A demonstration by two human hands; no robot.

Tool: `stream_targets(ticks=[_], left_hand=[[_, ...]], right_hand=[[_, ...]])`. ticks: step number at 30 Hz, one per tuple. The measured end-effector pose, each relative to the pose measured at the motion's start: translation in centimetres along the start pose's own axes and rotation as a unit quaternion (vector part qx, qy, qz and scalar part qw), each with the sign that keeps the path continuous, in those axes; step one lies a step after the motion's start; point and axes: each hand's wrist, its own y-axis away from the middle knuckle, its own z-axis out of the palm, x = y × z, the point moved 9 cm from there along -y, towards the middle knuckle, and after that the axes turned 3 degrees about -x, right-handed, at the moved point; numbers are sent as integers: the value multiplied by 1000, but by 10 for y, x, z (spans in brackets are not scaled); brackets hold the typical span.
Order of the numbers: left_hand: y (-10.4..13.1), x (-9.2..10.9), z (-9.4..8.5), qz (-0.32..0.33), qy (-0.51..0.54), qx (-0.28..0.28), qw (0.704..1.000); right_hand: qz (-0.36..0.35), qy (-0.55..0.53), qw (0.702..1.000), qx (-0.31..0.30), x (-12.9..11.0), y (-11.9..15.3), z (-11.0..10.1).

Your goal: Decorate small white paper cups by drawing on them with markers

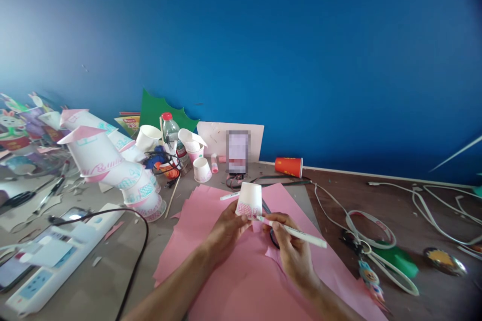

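Note:
My left hand (228, 230) grips a white paper cup (250, 195) near its lower edge; the cup is upside down, with a pink pattern drawn around its wide rim. In my right hand (291, 246) is a white marker (307, 235), its pink end touching or very close to the patterned edge. Both hands are above several stacked sheets of pink paper (233, 291). Another white marker (229, 195) lies on the paper behind the cup. Something dark, partly hidden by my right hand, sits beneath it.
To the left stand towers of decorated paper cups (141, 185) with pink cone tops, and a power strip (64, 256). A plastic bottle (170, 130), a small cup (202, 169) and a red cup (289, 166) are at the back. White cables (371, 230) and a keychain figure (371, 281) lie right.

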Motion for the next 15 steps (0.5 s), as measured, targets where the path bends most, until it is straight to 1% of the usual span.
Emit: stream_targets(ticks=[7, 12, 15], left_hand=[[0, -2, -2, -5, 14, 2, 1000], [0, -1, 0, -5, 13, -5, 1000], [0, -1, -1, -5, 11, 1, 1000]], right_hand=[[12, 1, 1000, 17, 4, 0, -4], [7, -14, 1000, 20, 1, 0, -4], [18, -17, 999, 33, 3, 0, -8]])
